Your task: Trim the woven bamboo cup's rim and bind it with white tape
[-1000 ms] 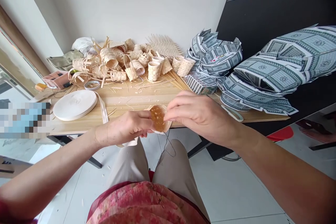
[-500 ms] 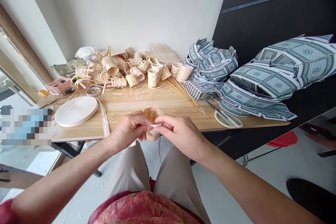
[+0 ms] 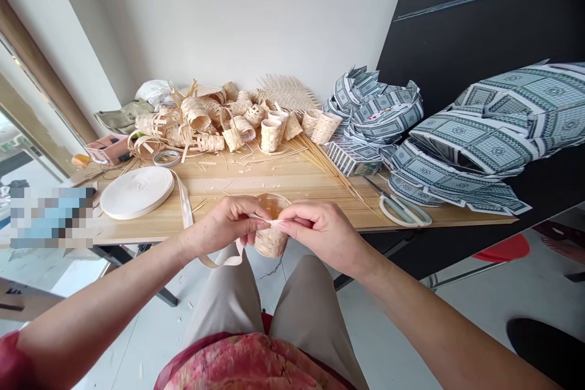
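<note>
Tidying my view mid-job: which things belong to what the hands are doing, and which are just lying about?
In use: left hand, right hand, small woven basket, white tape, tape roll.
Lying about: scissors, basket pile, bamboo sticks, patterned cartons.

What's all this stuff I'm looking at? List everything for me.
basket: one, tan, held between both hands
strip: one, white, at the basket's rim
tape roll: one, white, table left
basket pile: many, tan, table back
sticks: bundle, tan, table middle
scissors: one, pale green, table right
printed sheets: stacks, green-white, table right
table: one, wooden
left hand: grips basket
right hand: pinches strip
</note>
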A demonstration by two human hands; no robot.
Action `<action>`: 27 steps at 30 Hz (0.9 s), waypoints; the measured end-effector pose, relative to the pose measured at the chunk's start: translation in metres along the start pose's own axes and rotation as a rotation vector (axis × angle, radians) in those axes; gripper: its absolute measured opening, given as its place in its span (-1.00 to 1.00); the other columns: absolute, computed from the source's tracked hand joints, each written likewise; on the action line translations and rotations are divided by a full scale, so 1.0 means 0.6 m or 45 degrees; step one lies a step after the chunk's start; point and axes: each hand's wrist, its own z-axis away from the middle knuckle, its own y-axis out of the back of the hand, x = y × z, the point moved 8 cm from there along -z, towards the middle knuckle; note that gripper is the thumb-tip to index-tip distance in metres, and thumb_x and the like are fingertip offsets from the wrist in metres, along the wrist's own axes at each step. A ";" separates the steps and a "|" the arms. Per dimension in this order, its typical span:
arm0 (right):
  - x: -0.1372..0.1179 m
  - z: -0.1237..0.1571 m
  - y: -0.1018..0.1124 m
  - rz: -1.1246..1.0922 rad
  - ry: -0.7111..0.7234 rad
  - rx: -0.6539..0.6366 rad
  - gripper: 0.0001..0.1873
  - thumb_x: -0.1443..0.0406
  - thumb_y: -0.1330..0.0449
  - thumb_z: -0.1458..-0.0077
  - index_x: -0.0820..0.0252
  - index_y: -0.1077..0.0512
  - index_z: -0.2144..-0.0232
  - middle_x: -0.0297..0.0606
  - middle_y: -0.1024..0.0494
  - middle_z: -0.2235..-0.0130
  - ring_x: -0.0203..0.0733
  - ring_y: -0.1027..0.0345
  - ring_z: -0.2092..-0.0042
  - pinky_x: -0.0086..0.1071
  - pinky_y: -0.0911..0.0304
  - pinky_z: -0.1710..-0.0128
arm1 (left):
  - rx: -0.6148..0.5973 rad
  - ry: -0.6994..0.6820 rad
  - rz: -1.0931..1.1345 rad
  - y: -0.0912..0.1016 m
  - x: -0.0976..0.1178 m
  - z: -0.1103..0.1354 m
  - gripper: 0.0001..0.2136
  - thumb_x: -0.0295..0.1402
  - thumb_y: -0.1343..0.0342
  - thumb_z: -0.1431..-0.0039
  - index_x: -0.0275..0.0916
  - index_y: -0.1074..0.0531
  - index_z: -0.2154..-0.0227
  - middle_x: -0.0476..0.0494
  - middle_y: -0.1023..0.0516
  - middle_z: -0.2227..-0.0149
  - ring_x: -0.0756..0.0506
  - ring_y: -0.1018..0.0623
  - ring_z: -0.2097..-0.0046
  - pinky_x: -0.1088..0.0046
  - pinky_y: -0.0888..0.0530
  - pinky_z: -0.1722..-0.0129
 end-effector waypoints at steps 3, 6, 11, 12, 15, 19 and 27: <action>0.000 0.000 0.002 0.006 0.025 0.032 -0.84 0.40 -0.13 0.01 0.28 -0.41 0.60 -0.46 -0.26 0.62 -0.46 -0.01 0.57 -0.54 0.05 0.58 | 0.059 -0.008 0.035 0.001 0.005 0.003 -0.73 -0.19 -0.17 0.00 -0.35 -0.42 0.43 0.06 -0.32 0.62 0.11 -0.35 0.62 0.67 -0.30 0.69; -0.005 0.002 0.005 0.018 0.066 0.083 -0.84 0.39 -0.13 0.00 0.28 -0.41 0.58 -0.46 -0.22 0.62 -0.45 0.00 0.56 -0.53 0.04 0.57 | 0.115 -0.077 0.078 0.002 0.023 0.007 -0.77 -0.24 -0.18 0.01 -0.33 -0.41 0.40 0.09 -0.30 0.61 0.14 -0.28 0.62 0.68 -0.25 0.67; -0.009 0.006 0.006 0.065 0.074 0.144 -0.82 0.35 -0.14 -0.01 0.28 -0.39 0.60 -0.47 -0.11 0.64 -0.44 0.05 0.57 -0.51 0.08 0.59 | 0.133 -0.128 0.000 0.004 0.039 0.011 -0.79 -0.27 -0.16 -0.01 -0.35 -0.38 0.52 0.05 -0.31 0.58 0.13 -0.26 0.58 0.67 -0.22 0.62; -0.009 0.007 0.005 0.075 0.073 0.152 -0.82 0.36 -0.14 0.00 0.28 -0.39 0.60 -0.47 -0.10 0.64 -0.44 0.05 0.57 -0.51 0.08 0.59 | 0.132 -0.113 -0.022 0.004 0.037 0.011 -0.79 -0.27 -0.15 -0.02 -0.35 -0.38 0.52 0.05 -0.31 0.58 0.13 -0.27 0.57 0.66 -0.22 0.62; -0.012 0.008 0.003 0.104 0.088 0.172 -0.84 0.40 -0.12 0.01 0.27 -0.39 0.60 -0.47 -0.12 0.64 -0.44 0.03 0.57 -0.51 0.07 0.59 | 0.172 -0.133 -0.096 0.007 0.033 0.010 -0.77 -0.25 -0.16 0.00 -0.35 -0.37 0.53 0.05 -0.30 0.57 0.13 -0.26 0.58 0.65 -0.21 0.62; -0.023 0.012 0.002 0.187 0.139 0.138 -0.85 0.42 -0.11 -0.02 0.25 -0.40 0.56 -0.43 -0.27 0.61 -0.42 -0.08 0.56 -0.51 -0.03 0.56 | 0.251 -0.387 -0.414 0.011 0.059 0.020 -0.81 -0.33 -0.10 -0.09 -0.34 -0.39 0.54 0.00 -0.35 0.53 0.09 -0.34 0.50 0.62 -0.29 0.53; -0.109 0.044 0.047 0.705 0.574 0.163 -0.74 0.47 0.06 -0.18 0.21 -0.35 0.16 -0.25 -0.50 0.30 -0.29 -0.37 0.30 -0.46 -0.24 0.30 | 0.295 -0.931 -1.469 -0.018 0.104 0.077 -0.83 -0.50 0.11 -0.22 -0.31 -0.40 0.36 -0.09 -0.44 0.45 0.03 -0.44 0.43 0.58 -0.34 0.47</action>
